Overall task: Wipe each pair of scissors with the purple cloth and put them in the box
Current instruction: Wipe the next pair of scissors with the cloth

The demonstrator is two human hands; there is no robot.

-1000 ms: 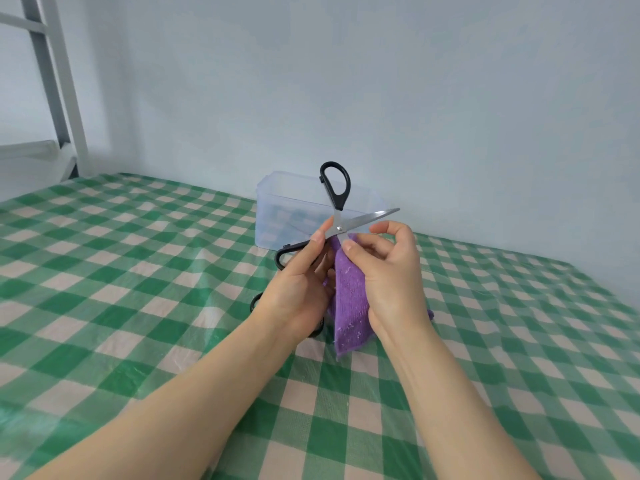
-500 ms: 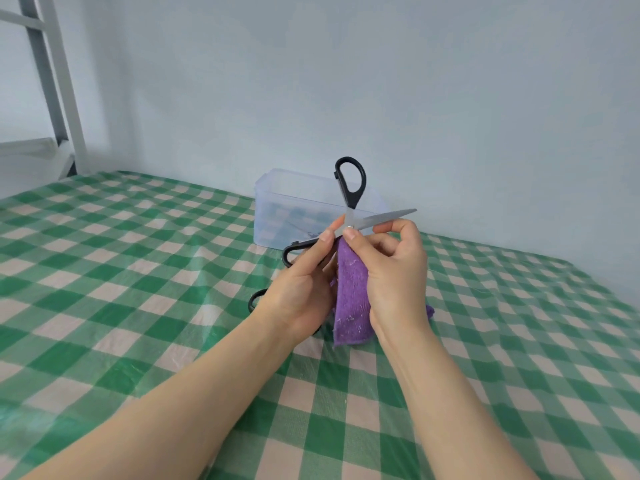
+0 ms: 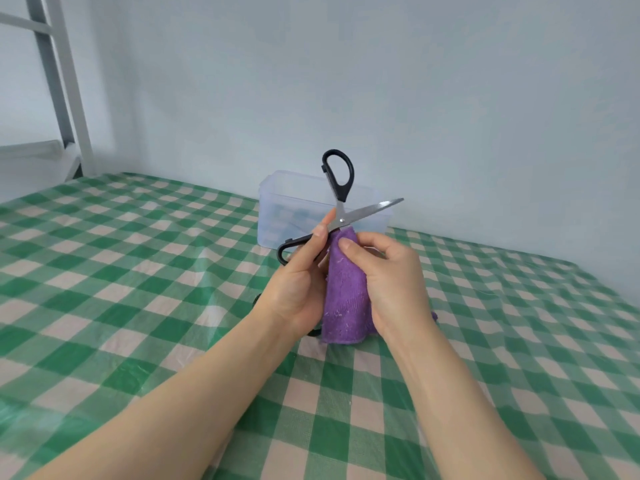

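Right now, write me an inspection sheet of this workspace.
Surface: green checked tablecloth, glossy, slightly wrinkled.
Job's things: scissors, black-handled, spread open, held above the table; purple cloth folded over the lower blade; clear box on the table behind, contents unclear; black piece below the hands, mostly hidden.
Clutter: nothing seen.
Hands: left hand holds the scissors near the pivot; right hand pinches the purple cloth.
Cables: nothing seen.
Surroundings: pale wall; white metal frame at far left.
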